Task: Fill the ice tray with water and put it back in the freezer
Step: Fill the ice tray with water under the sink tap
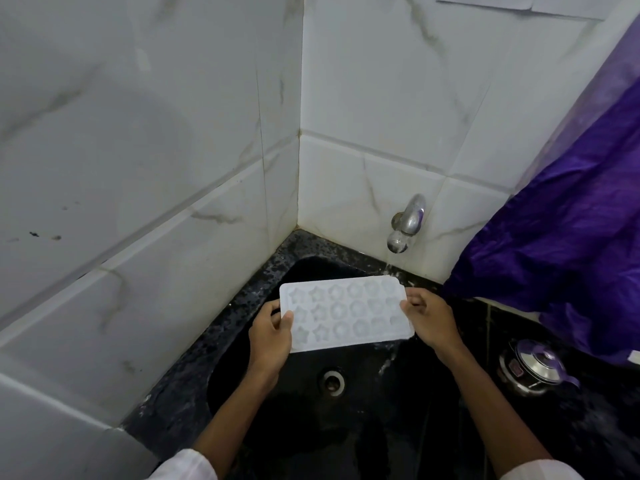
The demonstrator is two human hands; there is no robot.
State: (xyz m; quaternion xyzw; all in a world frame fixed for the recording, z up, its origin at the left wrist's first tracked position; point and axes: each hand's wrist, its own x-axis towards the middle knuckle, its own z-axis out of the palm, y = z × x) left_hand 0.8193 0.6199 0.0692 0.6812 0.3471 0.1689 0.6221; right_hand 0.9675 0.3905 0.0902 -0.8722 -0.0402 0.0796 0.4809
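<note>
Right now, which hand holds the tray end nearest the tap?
The right hand: it pinches the ice tray end under the tap; the left hand grips the star-mould end.

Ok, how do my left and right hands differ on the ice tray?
Left hand holds the ice tray by its star-mould end, away from the tap; right hand holds the round-mould end, beside the tap's stream. Both grip a short edge over the sink.

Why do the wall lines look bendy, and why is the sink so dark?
Head view: the wide-angle lens bows the straight tile lines on the wall; the black sink swallows light, so mostly its drain shows; the tap glints; the white ice tray looks pale, its moulds faint.
</note>
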